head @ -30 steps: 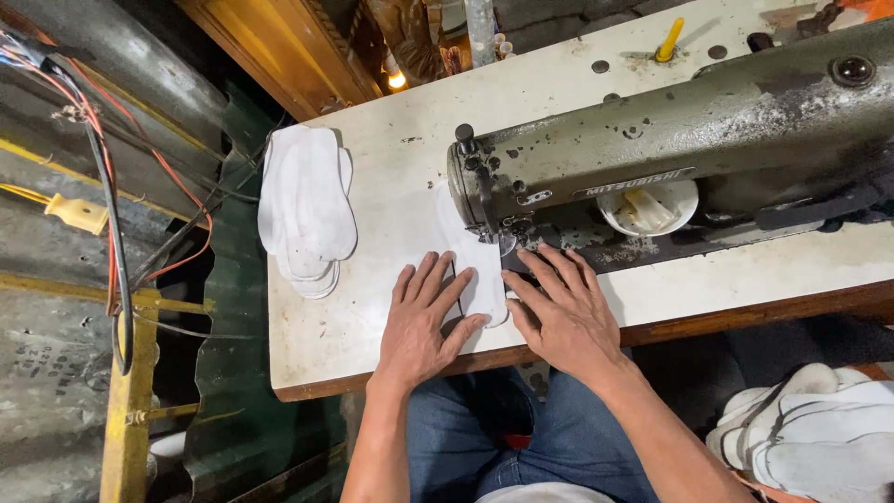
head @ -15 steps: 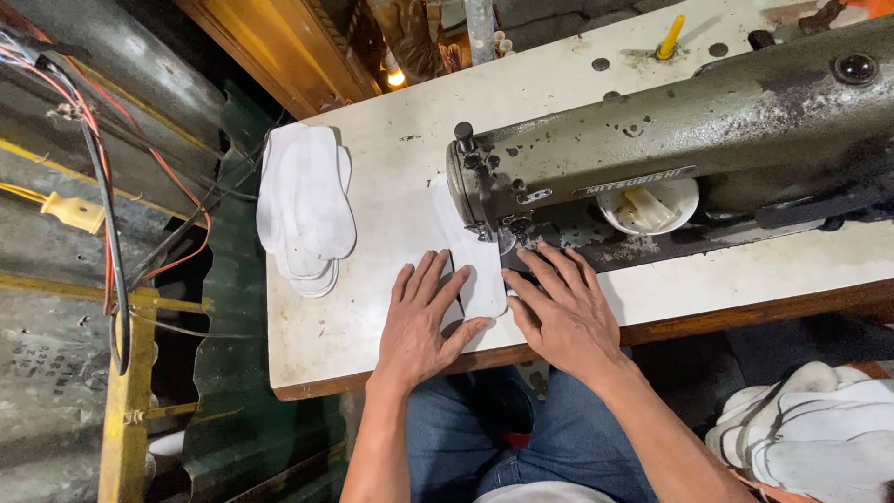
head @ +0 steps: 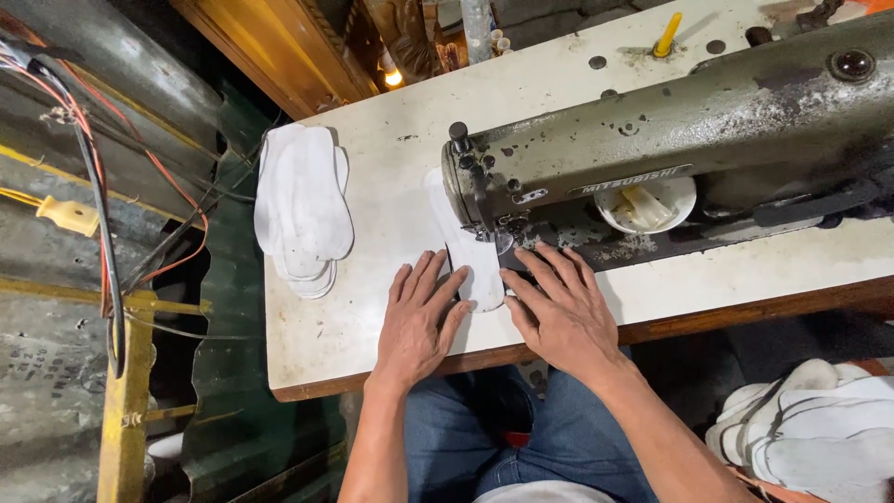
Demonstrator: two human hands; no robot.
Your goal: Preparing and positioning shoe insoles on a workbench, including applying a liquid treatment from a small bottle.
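A long white sole-shaped piece [head: 464, 244] lies on the white table [head: 372, 307], running under the needle area of a grey-green sewing machine [head: 670, 140]. My left hand [head: 421, 317] lies flat on the table with its fingers pressed against the piece's left edge. My right hand [head: 559, 312] rests flat on its right side, fingers reaching toward the presser foot. Both hands are spread and grip nothing.
A stack of white sole-shaped pieces [head: 303, 210] sits at the table's far left. A small white bowl [head: 647, 205] sits beneath the machine arm. More white pieces [head: 810, 428] are piled at the lower right. Wires [head: 102, 205] hang at the left.
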